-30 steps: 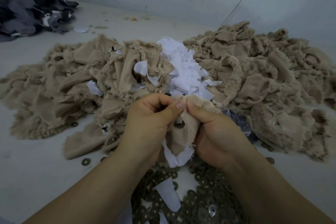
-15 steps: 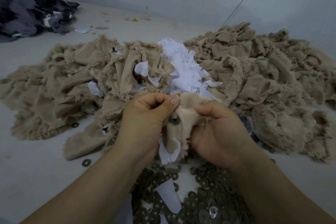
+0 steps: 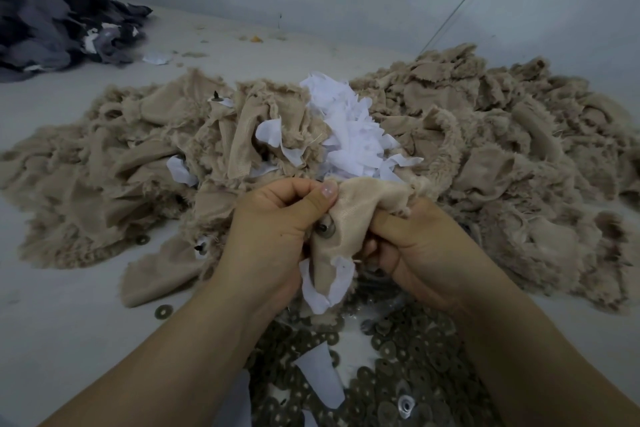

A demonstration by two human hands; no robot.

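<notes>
The left hand (image 3: pixel 273 232) pinched the tan cloth piece (image 3: pixel 360 198), its thumb pressed down just above the round metal stud (image 3: pixel 324 229). The right hand (image 3: pixel 426 253) gripped the other side, fingers curled tight. The cloth looked soft, light and floppy, so holding it right beside the hard stud seemed best. Below the hands lay metal rings (image 3: pixel 415 374). Beyond them sat a heap of tan scraps (image 3: pixel 485 149).

right hand (image 3: pixel 426 253) partly under cloth (image 3: pixel 360 204), washers (image 3: pixel 415 367) cropped
</notes>
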